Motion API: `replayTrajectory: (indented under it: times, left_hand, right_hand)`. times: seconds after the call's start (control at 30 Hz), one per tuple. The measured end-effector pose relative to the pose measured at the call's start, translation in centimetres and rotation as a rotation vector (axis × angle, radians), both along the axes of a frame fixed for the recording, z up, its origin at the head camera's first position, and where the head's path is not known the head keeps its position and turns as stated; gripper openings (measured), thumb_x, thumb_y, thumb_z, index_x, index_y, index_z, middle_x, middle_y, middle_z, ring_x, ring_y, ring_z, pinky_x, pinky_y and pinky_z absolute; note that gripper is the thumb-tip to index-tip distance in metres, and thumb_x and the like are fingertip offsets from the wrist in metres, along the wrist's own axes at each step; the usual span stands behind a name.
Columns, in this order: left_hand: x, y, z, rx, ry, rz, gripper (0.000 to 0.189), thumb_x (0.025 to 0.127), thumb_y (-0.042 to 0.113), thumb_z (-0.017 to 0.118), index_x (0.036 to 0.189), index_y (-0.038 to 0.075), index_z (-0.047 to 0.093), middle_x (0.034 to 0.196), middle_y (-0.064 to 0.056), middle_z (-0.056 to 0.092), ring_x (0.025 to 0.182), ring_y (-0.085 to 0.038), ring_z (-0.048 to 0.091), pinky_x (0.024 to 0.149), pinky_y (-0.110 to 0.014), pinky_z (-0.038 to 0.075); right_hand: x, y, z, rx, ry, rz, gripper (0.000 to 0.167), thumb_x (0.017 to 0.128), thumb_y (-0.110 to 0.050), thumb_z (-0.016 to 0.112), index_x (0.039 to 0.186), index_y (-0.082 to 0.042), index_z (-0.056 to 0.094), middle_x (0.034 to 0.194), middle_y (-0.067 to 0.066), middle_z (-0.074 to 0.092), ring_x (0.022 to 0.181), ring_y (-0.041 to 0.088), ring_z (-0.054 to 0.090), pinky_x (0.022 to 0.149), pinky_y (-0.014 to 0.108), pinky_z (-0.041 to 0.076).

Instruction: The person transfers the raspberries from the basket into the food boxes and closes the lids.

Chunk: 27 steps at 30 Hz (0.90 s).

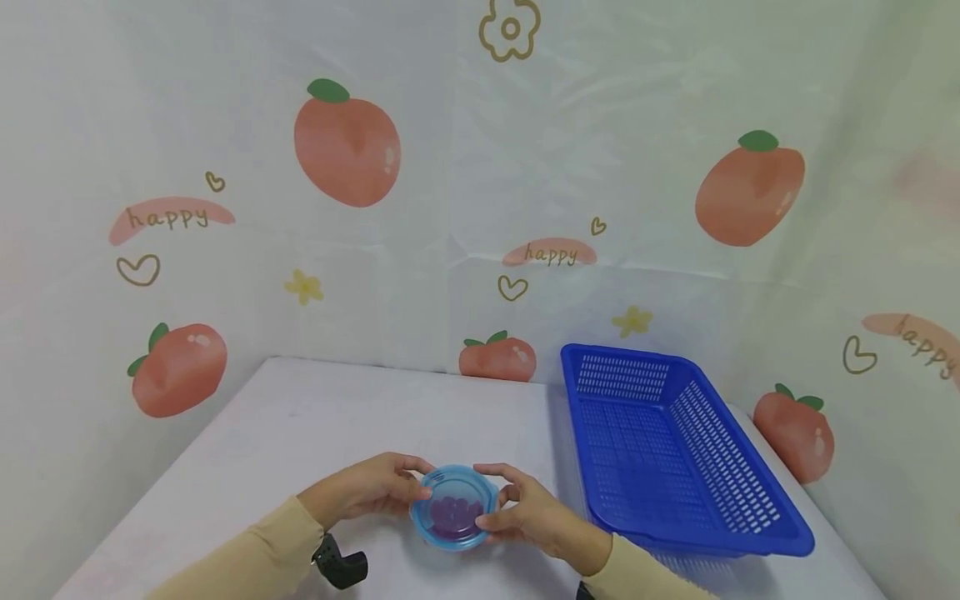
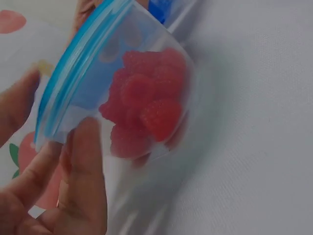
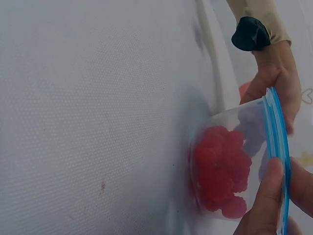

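Observation:
Both hands hold a round clear plastic container with a light-blue lid over the front middle of the white table. Several red raspberries lie inside, seen through its wall in both wrist views. My left hand grips the left side of the rim, thumb on the lid and fingers beneath its edge. From the opposite side my right hand pinches the rim between thumb and fingers. The lid sits on the container all around the visible rim. I cannot tell whether the base touches the table.
A large blue slotted plastic basket stands on the right of the white table, near the right hand. Behind the table hangs a white curtain printed with fruit, hearts and flowers.

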<state>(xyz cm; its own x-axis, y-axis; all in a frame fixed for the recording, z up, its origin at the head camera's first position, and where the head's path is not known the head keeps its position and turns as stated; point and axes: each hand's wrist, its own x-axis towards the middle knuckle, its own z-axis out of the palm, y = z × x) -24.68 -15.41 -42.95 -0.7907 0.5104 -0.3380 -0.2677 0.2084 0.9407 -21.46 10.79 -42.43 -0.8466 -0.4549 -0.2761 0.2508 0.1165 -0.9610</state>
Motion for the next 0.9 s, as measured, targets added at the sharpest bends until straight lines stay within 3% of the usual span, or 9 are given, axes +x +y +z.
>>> replayTrajectory:
  times: [0.17, 0.37, 0.53, 0.67, 0.9]
  left_hand:
    - [0.4, -0.5, 0.1, 0.061, -0.047, -0.050, 0.055, 0.084, 0.000, 0.071, 0.133, -0.003, 0.047, 0.075, 0.000, 0.058, 0.067, -0.009, 0.061, 0.065, -0.022, 0.058]
    - [0.7, -0.4, 0.0, 0.089, -0.039, -0.008, 0.057, 0.081, -0.003, 0.070, 0.134, -0.005, 0.047, 0.069, 0.000, 0.060, 0.060, -0.007, 0.062, 0.059, -0.021, 0.057]
    - [0.8, -0.2, 0.1, 0.070, -0.033, 0.023, 0.059, 0.080, -0.003, 0.071, 0.134, -0.005, 0.047, 0.069, -0.001, 0.061, 0.058, -0.007, 0.061, 0.058, -0.020, 0.057]
    - [0.9, -0.2, 0.2, 0.065, -0.040, 0.034, 0.058, 0.081, -0.004, 0.071, 0.134, -0.004, 0.048, 0.069, -0.001, 0.061, 0.058, -0.008, 0.061, 0.058, -0.020, 0.057]
    - [1.1, -0.3, 0.2, 0.079, -0.042, 0.037, 0.056, 0.081, -0.004, 0.070, 0.133, -0.003, 0.049, 0.068, -0.001, 0.060, 0.058, -0.008, 0.060, 0.058, -0.020, 0.056]
  right_hand:
    - [0.0, -0.1, 0.1, -0.003, -0.009, -0.007, 0.074, 0.080, 0.008, 0.072, 0.145, -0.007, 0.040, 0.080, 0.002, 0.047, 0.065, 0.012, 0.058, 0.064, 0.025, 0.059]
    - [0.0, -0.1, 0.3, 0.009, -0.020, -0.004, 0.073, 0.080, 0.006, 0.072, 0.145, -0.008, 0.040, 0.082, 0.003, 0.046, 0.065, 0.012, 0.058, 0.065, 0.025, 0.059]
    - [0.1, -0.2, 0.3, 0.025, 0.002, -0.030, 0.054, 0.092, -0.008, 0.064, 0.142, -0.008, 0.045, 0.090, 0.005, 0.048, 0.073, 0.013, 0.058, 0.064, 0.023, 0.055]
    - [-0.1, -0.4, -0.4, -0.035, 0.021, -0.080, 0.043, 0.097, -0.011, 0.057, 0.138, -0.004, 0.050, 0.088, 0.002, 0.050, 0.073, 0.009, 0.055, 0.064, 0.020, 0.050]
    - [-0.5, -0.7, -1.3, -0.148, 0.016, -0.104, 0.044, 0.094, -0.005, 0.054, 0.136, 0.006, 0.047, 0.083, -0.002, 0.049, 0.074, 0.007, 0.051, 0.070, 0.019, 0.051]
